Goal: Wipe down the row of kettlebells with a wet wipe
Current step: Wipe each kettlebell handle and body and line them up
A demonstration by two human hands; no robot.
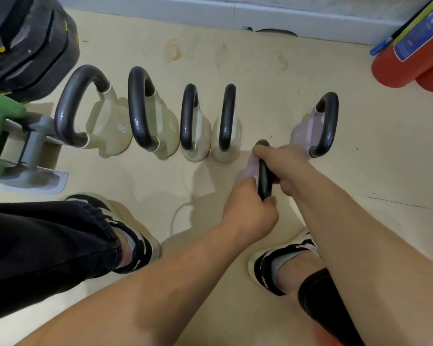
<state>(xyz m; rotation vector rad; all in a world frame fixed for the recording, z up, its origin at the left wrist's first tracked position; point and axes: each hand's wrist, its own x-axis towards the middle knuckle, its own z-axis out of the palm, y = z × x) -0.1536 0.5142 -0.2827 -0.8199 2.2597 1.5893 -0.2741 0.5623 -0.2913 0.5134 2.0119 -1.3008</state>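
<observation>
Several kettlebells with dark handles stand in a row on the beige floor: cream ones (110, 126) on the left and a lilac one (318, 126) at the right end. A lilac kettlebell (264, 178) sits out of the row, closer to me, and both hands are on its dark handle. My left hand (250, 213) is closed around the handle's near end. My right hand (283, 166) is wrapped over its far part. A pale patch (248, 172) shows between the hands; I cannot tell whether it is a wipe or the kettlebell's body.
Green and grey dumbbells (15, 146) lie at the left below a black bag (28, 41). Red cylinders (408, 63) lean in the far right corner by the wall. My two feet in black-and-white shoes (133, 245) stand just in front of the row.
</observation>
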